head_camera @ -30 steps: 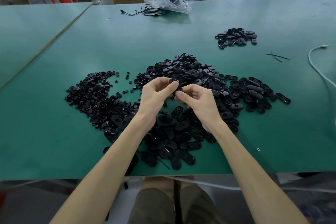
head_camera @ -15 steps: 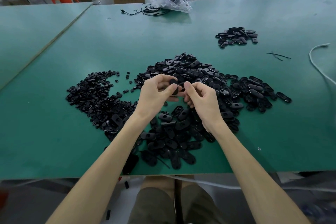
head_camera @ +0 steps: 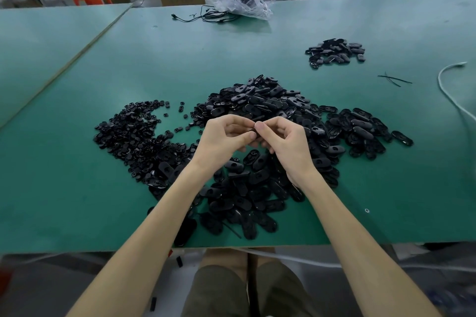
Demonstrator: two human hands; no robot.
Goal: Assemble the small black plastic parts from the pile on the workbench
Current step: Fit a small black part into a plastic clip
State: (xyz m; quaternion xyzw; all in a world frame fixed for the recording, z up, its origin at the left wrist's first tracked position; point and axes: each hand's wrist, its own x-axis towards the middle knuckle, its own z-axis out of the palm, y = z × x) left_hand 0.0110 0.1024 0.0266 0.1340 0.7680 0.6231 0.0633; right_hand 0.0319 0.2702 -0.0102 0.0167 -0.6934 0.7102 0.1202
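At the near edge of a green workbench [head_camera: 77,213], a seated worker's forearms reach over a pile of oval black parts [head_camera: 247,195]. The left hand [head_camera: 221,140] and right hand [head_camera: 288,144] meet just above it, the fingers of both curled, thumbs and forefingers pinching a small black part [head_camera: 253,133] from either side; only a sliver of it shows between the fingertips, so whether it is one piece or two cannot be told.

A second ago the hands sat a little nearer and the part stood clear at the left thumb; now they have closed up and it is almost swallowed, which suggests a press-fit under way rather than a fresh pick.

Left of the hands lies a flatter scatter of small round pieces [head_camera: 134,134]; beyond the knuckles the pile rises highest. Far right, well apart, sits a small heap [head_camera: 334,51], probably finished units; farther still, a black cable [head_camera: 206,17] and a crumpled clear bag [head_camera: 244,0] lie by the far edge.
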